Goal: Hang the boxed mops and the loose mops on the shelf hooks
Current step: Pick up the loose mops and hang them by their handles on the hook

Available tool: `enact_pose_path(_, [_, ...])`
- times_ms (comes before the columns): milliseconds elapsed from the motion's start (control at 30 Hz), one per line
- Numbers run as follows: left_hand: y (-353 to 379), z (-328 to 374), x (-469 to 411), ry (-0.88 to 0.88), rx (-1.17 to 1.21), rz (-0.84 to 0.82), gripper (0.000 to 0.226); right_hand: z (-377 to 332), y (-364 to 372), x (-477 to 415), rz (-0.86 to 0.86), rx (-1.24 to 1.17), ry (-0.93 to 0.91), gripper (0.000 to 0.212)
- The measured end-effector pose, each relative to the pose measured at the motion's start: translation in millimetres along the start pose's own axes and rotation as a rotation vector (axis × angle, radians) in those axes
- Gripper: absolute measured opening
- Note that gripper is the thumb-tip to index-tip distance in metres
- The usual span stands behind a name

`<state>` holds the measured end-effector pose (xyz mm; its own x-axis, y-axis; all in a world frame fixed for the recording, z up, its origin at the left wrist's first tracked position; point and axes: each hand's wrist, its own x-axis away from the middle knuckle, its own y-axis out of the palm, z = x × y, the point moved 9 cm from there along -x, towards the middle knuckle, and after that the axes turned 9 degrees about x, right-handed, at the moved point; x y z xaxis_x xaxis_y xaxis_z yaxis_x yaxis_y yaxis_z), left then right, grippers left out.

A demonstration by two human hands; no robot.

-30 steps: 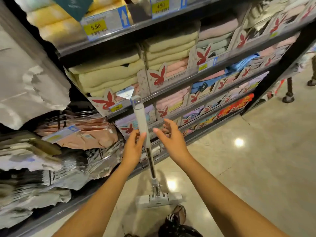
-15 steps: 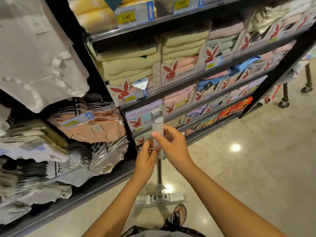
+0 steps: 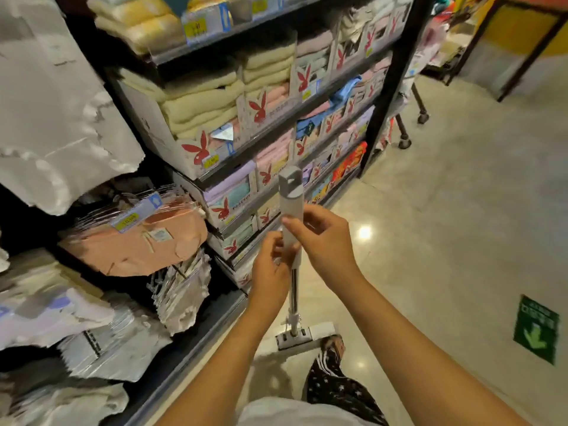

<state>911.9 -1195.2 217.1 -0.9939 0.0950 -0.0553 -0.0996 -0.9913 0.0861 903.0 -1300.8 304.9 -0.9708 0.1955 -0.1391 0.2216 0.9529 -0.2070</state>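
A loose mop stands upright on the floor in front of me, with a white grip, a grey cap with a hanging hole, and a metal pole. Its flat white head rests on the floor beside my foot. My right hand grips the white handle from the right, thumb across its front. Lower down, my left hand holds the handle from the left, where the grip meets the pole. No shelf hook shows near the mop's cap.
A black shelf unit with stacked towels in rabbit-logo boxes fills the left and centre. Bagged textiles hang on hooks at the left. Shiny floor lies to the right, with a green arrow sticker and wheeled racks behind.
Both hands closed on the mop handle; a second ago the right hand was off it. The handle came upright, and my view swung to the right.
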Motion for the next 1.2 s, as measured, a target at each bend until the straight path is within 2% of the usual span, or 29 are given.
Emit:
enact_pose_path(100, [15, 26, 27, 0.077, -0.035, -0.16, 0.025, -20, -20, 40, 0.15, -0.02, -0.015, 0.012])
enact_pose_path(200, [40, 38, 55, 0.07, -0.026, -0.306, 0.005, -30, -51, 82, 0.331, -0.025, 0.015, 0.012])
enact_pose_path(433, [117, 53, 144, 0.118, -0.063, -0.708, 0.042, -37, -135, 200, 0.77, 0.073, 0.143, 0.015])
enact_pose_path(600, [166, 48, 229, 0.075, -0.033, -0.941, 0.03, -33, -179, 299, 1.002, 0.084, 0.222, 0.024])
enact_pose_path(733, [208, 49, 315, 0.068, -0.016, -1.136, 0.03, -37, -212, 391, 1.17, 0.061, 0.259, 0.019])
enact_pose_path(833, [235, 57, 389, 0.089, 0.012, -1.253, 0.043, -48, -239, 469, 1.293, 0.069, 0.254, 0.018])
enact_pose_path(933, [258, 65, 475, 0.07, 0.057, -1.357, 0.031, -61, -263, 556, 1.414, 0.083, 0.273, 0.023])
enact_pose_path(1033, [277, 74, 564, 0.079, 0.083, -1.446, 0.028, -76, -284, 648, 1.534, 0.104, 0.295, 0.03])
enact_pose_path(1200, [306, 83, 707, 0.1, 0.109, -1.584, 0.025, -95, -310, 794, 1.702, 0.109, 0.327, 0.027])
